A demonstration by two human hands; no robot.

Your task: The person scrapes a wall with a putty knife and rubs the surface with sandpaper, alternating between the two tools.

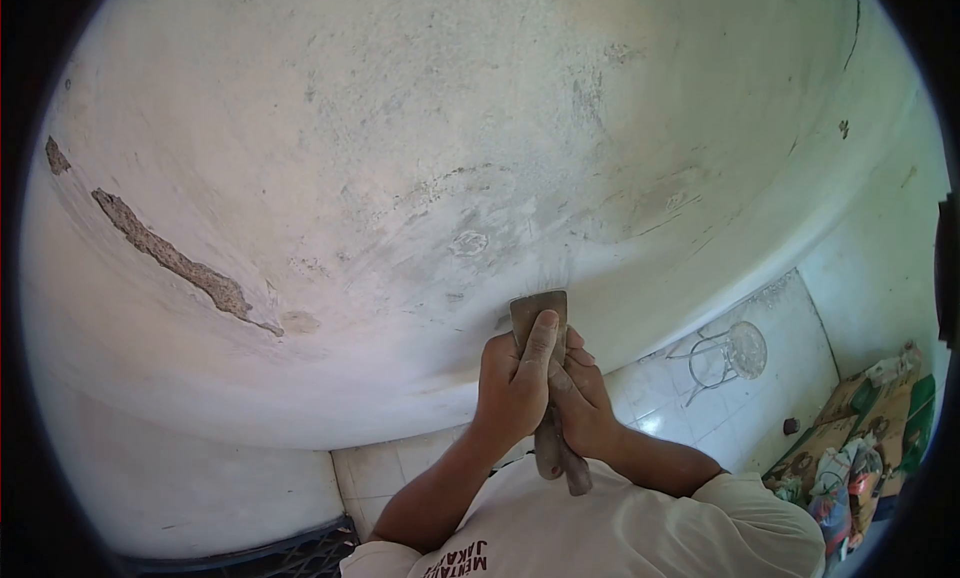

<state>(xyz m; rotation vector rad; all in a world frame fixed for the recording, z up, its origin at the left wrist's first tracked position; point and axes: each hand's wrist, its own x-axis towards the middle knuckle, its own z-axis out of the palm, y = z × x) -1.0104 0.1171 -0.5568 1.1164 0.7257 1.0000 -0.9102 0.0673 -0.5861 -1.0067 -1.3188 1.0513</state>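
Both my hands meet in front of my chest, close to the pale plastered wall (400, 238). My left hand (512, 383) is closed around a flat-bladed scraper (539, 303), its thumb lying along the blade. Pressed against it, my right hand (585, 403) has its fingers wrapped round a second tool, whose handle (575, 473) sticks out below beside the scraper's handle (548, 450). The second tool's blade is hidden behind the hands. The scraper's blade edge points up at the wall. Grey smears and scuffs mark the plaster above it.
A long chipped crack (170, 258) runs down the wall at the left. On the tiled floor (650, 393) at the right stands a round stool (745, 350). Cardboard and plastic bags (850, 478) lie at the far right. A dark lattice (290, 553) shows at lower left.
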